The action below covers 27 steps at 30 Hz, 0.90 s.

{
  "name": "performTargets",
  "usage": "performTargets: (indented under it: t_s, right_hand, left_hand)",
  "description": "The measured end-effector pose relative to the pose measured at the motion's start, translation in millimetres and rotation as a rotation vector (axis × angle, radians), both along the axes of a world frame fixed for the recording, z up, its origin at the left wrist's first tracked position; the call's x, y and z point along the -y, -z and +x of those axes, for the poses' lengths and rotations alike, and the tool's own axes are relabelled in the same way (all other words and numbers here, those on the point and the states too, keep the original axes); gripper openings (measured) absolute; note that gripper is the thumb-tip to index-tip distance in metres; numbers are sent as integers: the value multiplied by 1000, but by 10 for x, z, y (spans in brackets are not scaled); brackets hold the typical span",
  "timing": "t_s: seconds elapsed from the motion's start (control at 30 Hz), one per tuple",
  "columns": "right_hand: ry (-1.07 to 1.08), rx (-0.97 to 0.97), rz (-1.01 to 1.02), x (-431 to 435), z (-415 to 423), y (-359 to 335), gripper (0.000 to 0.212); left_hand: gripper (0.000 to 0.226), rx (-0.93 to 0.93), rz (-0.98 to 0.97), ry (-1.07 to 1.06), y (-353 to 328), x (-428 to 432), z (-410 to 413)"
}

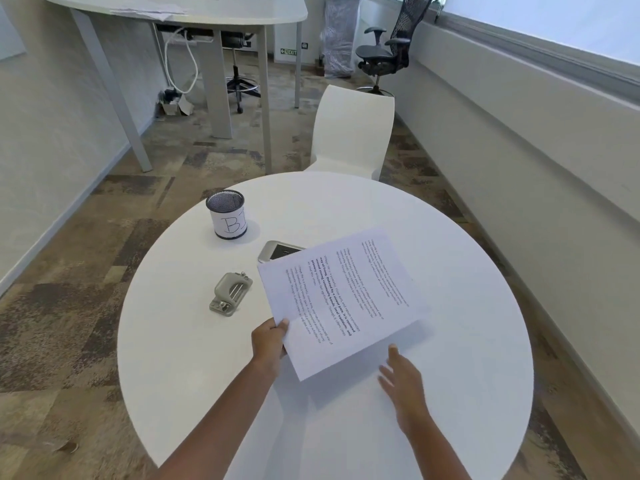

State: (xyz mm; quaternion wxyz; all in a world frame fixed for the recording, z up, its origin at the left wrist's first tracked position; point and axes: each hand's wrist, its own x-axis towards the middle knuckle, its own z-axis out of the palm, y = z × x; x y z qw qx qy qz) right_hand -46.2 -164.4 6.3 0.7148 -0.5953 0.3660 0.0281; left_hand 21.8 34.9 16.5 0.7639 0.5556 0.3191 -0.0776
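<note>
A printed sheet of paper (341,296) hangs slightly above the round white table (467,358), turned at an angle. My left hand (269,341) pinches its near left edge, thumb on top. My right hand (401,379) hovers with fingers spread just below the sheet's near right edge, holding nothing. A grey hole punch (230,292) lies on the table to the left of the paper.
A mesh pen cup (227,214) with a white label stands at the table's far left. A silver phone (277,251) lies partly under the paper's far corner. A white chair (353,133) stands beyond the table, a grey desk (194,15) and an office chair (391,46) farther back.
</note>
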Motion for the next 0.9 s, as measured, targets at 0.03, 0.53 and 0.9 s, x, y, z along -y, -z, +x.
performTargets:
  t_s: [0.03, 0.53, 0.9]
  right_hand:
    - [-11, 25, 117, -29, -14, -25, 51]
    - [109, 98, 59, 75, -42, -40, 24]
    - [-96, 63, 17, 491, -241, -33, 29]
  left_hand:
    - [13, -7, -21, -8, 2, 45, -46]
    - [14, -38, -205, 112, 48, 392, -573]
    - [21, 35, -4, 64, -9, 15, -401]
